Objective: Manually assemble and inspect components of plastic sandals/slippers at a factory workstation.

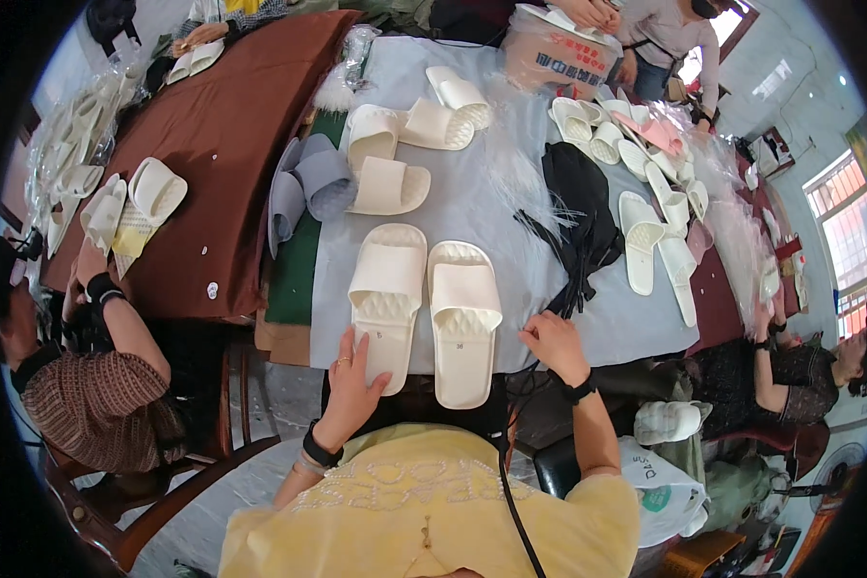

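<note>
At table's near edge, left hand [350, 385] lies flat, fingers spread, on the heel of the left cream slipper [385, 299], likely steadying it. Its mate, the right cream slipper [463, 318], sits just beside at 3 o'clock, soles down, toes away. Right hand [553, 344] rests open on the grey cloth [472, 193], beside that slipper, gripping nothing. Black feather bundle [576, 217] lies at 1 o'clock.

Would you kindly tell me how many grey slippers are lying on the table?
2: the grey slippers lie together at the left edge of the pale cloth, beside a cream slipper. More could be hidden under the piles.
</note>
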### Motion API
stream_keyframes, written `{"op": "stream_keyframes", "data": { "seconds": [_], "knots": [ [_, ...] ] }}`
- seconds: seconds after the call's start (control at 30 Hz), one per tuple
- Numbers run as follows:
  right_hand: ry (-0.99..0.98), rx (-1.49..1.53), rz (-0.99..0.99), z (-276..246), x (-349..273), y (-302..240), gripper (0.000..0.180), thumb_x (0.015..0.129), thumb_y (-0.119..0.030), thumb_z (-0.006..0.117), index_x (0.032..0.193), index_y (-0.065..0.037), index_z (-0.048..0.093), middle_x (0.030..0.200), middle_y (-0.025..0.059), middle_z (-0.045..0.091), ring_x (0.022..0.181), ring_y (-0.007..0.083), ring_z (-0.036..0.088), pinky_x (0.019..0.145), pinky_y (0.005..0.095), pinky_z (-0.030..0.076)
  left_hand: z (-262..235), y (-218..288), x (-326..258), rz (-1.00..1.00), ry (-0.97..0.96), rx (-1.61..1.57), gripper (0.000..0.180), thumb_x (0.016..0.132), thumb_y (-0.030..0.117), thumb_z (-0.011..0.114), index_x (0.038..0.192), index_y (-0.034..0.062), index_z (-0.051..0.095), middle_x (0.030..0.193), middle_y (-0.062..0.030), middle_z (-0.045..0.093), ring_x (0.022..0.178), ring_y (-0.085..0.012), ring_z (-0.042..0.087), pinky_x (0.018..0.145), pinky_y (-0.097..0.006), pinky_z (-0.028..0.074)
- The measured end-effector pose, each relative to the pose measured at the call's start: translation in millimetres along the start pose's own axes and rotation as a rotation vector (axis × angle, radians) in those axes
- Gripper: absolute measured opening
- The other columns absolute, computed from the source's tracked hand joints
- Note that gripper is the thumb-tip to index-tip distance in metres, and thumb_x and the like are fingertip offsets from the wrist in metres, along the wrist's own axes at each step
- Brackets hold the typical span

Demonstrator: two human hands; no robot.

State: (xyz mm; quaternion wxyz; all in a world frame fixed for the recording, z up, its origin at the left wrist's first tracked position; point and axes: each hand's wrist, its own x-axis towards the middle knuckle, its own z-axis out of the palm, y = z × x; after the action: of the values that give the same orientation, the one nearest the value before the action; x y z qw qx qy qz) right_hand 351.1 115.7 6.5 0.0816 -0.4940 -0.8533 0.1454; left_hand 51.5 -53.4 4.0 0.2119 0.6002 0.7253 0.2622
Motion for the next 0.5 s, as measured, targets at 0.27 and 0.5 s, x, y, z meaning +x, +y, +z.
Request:
{"op": "stream_keyframes", "data": {
  "seconds": [0.27,0.5],
  "knots": [
    [0.144,0.358,-0.032,-43,-12,-28,0.009,0.076,-0.010,0.060,0.076,-0.004,0.053,0.069,0.0073,0.052,0.062,0.0231,0.054,0.056,0.0327,0.041,-1,10,-6,0.012,0.012,-0.028,0.061,0.076,0.017,0.065,0.127,-0.0005,0.036,0.136,-0.0267,0.024,0.125,-0.0415,0.027,0.095,-0.047,0.029],
    [0.531,0.923,-0.033,-61,-29,-58,0.010,0.086,-0.004,0.046,0.078,0.001,0.050,0.077,0.0068,0.052,0.070,0.0117,0.048,0.065,0.0243,0.040,-3,40,0,0.263,0.001,-0.125,0.054,0.077,0.015,0.064,0.124,0.0009,0.042,0.133,-0.0231,0.032,0.124,-0.0389,0.031,0.094,-0.044,0.032]
  ]
}}
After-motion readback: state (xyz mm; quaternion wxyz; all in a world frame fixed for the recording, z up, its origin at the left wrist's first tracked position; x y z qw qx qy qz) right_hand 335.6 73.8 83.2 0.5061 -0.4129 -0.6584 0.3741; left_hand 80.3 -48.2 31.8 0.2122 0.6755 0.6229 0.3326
